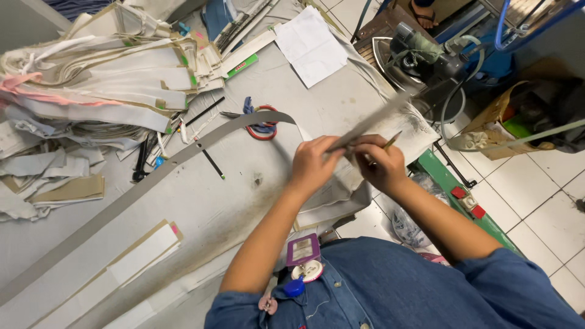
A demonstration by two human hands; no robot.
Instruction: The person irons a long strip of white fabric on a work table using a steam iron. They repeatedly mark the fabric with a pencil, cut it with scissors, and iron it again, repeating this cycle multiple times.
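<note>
Hands meet above the near edge of the grey tabletop (201,213): the left hand (314,163) pinches a long grey strip (152,173) that curves away left across the surface, and the right hand (379,163) grips a pencil (392,141) against a ruler (368,123). The step in hand looks like marking the strip; a clean mark calls for a steady ruler. Farther off lie scissors (261,126), a white sheet (309,44), and stacked pattern pieces (103,73).
</note>
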